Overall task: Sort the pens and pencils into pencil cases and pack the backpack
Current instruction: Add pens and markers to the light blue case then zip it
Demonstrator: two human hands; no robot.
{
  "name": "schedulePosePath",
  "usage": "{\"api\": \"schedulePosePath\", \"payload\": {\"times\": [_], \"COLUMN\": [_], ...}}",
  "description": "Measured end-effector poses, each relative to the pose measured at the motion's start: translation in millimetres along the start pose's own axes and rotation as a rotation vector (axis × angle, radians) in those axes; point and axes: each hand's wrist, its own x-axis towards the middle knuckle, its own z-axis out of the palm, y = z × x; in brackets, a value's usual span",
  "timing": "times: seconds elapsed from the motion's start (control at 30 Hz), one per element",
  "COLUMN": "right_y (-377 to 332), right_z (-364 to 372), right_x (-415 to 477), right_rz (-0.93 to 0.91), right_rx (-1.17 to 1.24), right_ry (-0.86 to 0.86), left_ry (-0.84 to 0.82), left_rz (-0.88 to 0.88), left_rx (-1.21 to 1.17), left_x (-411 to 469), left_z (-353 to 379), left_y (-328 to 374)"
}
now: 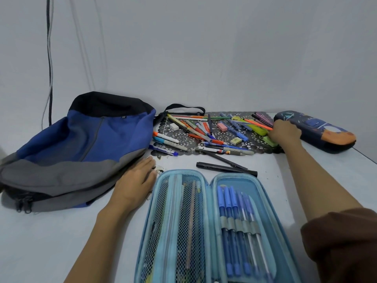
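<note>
A light blue pencil case [210, 225] lies open in front of me, with several blue pens [234, 213] under its elastic loops on the right half and pencils behind the mesh on the left. My left hand [135, 180] rests flat on the table beside the case's left edge. A pile of pens, pencils and erasers [204, 131] lies on a dark lace mat [257, 137]. My right hand [284, 132] reaches to the mat's right end, fingers curled down over the orange and dark pens and a green eraser [269, 140]; what it grips is hidden. A dark space-print pencil case [318, 129] lies shut at far right.
A blue, grey and black backpack [77, 148] lies on its side at the left, its strap [183, 108] reaching behind the mat. Two black pens [224, 166] lie on the white table [51, 242] between mat and open case. A wall with hanging cables [49, 58] stands behind.
</note>
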Motion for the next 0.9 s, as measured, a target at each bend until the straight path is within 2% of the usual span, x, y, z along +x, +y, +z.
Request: {"api": "schedulePosePath", "payload": {"times": [0.37,0.53,0.63,0.77,0.9], "right_y": [-4,-3,1,6,3], "right_z": [-1,-8,-14,-26,-40], "right_x": [-14,-21,-19,-25,-40], "right_rz": [-0.023,0.036,0.083,0.177,0.188], "right_rx": [0.005,0.064,0.300,0.838,1.207], "right_ry": [-0.021,-0.034,-0.136,-0.336,-0.453], "left_ry": [-0.006,-0.005,-0.006,-0.011,-0.024], "left_rz": [0.000,-0.008,-0.018,-0.049,-0.066], "left_rx": [-0.010,-0.012,-0.019,-0.056,-0.117], "left_x": [-2,-3,-4,-3,1], "left_z": [-2,-4,-5,-5,-2], "left_y": [3,7,8,6,-2]}}
